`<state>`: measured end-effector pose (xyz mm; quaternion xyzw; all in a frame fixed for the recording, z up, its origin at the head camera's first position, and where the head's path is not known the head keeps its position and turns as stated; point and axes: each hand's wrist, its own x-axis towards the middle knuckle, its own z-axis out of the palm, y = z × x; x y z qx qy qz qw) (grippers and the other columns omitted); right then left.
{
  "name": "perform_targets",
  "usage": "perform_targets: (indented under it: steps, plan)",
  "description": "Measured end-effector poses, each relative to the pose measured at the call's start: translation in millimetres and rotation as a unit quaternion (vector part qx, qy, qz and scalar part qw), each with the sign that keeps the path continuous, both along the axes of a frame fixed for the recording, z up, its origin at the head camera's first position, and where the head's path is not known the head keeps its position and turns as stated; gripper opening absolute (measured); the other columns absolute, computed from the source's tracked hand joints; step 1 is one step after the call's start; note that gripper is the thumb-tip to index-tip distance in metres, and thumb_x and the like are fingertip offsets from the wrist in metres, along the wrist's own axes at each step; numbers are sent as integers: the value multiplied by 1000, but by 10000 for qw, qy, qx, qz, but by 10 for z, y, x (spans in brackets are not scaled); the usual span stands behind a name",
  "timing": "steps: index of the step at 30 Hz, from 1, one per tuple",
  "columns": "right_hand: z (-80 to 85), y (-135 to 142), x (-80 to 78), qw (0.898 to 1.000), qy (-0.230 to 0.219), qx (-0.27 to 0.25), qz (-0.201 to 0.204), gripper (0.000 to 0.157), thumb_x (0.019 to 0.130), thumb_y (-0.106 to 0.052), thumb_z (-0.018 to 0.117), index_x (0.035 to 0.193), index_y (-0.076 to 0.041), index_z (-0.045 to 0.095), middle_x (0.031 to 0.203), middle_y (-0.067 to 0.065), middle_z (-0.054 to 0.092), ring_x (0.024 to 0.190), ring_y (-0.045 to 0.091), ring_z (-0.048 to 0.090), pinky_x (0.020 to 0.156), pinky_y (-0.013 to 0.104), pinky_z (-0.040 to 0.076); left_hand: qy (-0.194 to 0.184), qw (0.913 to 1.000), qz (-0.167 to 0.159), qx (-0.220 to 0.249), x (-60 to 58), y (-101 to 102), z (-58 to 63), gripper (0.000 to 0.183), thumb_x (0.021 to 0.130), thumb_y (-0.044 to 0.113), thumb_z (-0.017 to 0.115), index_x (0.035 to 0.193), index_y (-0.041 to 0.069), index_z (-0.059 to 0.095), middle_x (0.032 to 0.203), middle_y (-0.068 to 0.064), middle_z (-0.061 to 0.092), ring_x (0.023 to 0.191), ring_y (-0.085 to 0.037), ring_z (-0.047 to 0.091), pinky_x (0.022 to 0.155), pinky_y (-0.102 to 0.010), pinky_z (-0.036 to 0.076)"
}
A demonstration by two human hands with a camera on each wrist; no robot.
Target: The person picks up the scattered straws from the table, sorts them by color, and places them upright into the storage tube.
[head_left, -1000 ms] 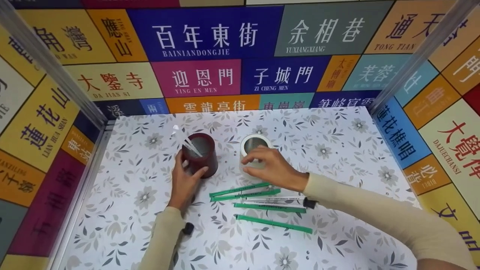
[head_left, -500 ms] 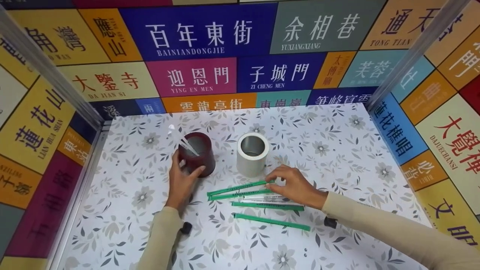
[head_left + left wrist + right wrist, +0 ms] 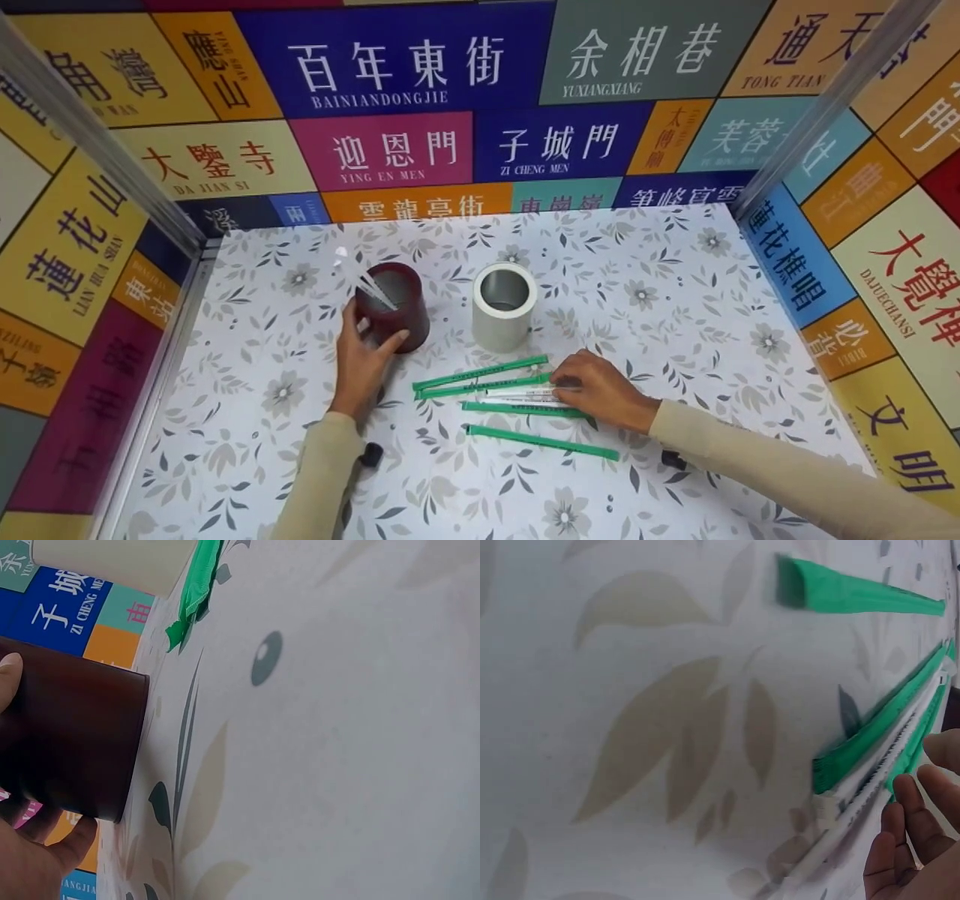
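My left hand [image 3: 364, 367] grips a dark red cylindrical cup [image 3: 409, 322] standing upright, thumb at its front and fingers round its left side. Slim white wrapped sticks [image 3: 367, 285] lean out of that cup to the left. My right hand [image 3: 604, 390] is low over the right ends of several slim packets. Under its fingertips lie white printed sticks [image 3: 517, 395] and a green packet [image 3: 480, 387]. In the right wrist view a gap shows between the thumb and the loosely bent fingers [image 3: 922, 817], with nothing visibly held.
A white cylindrical cup [image 3: 504, 319] stands upright right of the dark red one. Other slim green packets [image 3: 544, 442] lie on the floral tabletop [image 3: 420, 480]. Panels printed with large characters [image 3: 405, 60] wall in the back and sides.
My right hand has come down from the white cup's mouth, past the farthest green packet's end, to the white sticks. My left hand stays on the dark red cup.
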<state>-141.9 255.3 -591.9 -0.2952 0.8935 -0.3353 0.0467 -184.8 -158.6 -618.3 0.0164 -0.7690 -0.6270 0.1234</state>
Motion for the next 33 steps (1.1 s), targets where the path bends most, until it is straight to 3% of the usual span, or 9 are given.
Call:
perform_targets:
  steps: [7, 14, 19, 23, 33]
  plan:
    - [-22, 29, -32, 9971, 273, 565, 433, 10, 88, -15, 79, 97, -13, 79, 95, -2, 70, 89, 12, 54, 79, 34, 49, -12, 10000, 43, -5, 6, 11, -9, 97, 78, 39, 88, 156, 35, 30, 155, -5, 41, 142, -31, 39, 112, -56, 37]
    - [33, -27, -108, 9843, 926, 1116, 1006, 7, 85, -14, 82, 92, -14, 78, 86, -3, 66, 78, 13, 50, 68, 32, 44, 8, 10000, 5, 85, 3, -3, -14, 96, 78, 38, 88, 155, 36, 31, 155, -3, 41, 142, -30, 40, 112, -55, 38]
    - [60, -84, -141, 9739, 1449, 1157, 1311, 10, 82, -5, 81, 79, -13, 75, 73, -4, 62, 69, 14, 46, 60, 30, 38, 214, 9997, -20, 78, -5, -2, -26, 97, 78, 28, 90, 156, 27, 32, 153, -8, 43, 141, -31, 40, 110, -56, 39]
    - [103, -123, -133, 9725, 1552, 1128, 1319, 9, 81, -6, 80, 79, -13, 76, 72, -6, 61, 68, 14, 45, 59, 30, 38, 190, 9998, -1, 93, -6, 12, -17, 99, 77, 24, 90, 156, 24, 32, 153, -10, 43, 140, -31, 41, 111, -56, 37]
    - [455, -384, -169, 9765, 1600, 518, 1345, 6, 85, -8, 75, 86, -13, 79, 81, -3, 68, 74, 13, 52, 64, 30, 46, 46, 9999, 101, -29, -7, 17, -10, 96, 77, 37, 89, 154, 34, 33, 153, -4, 43, 139, -29, 42, 113, -53, 37]
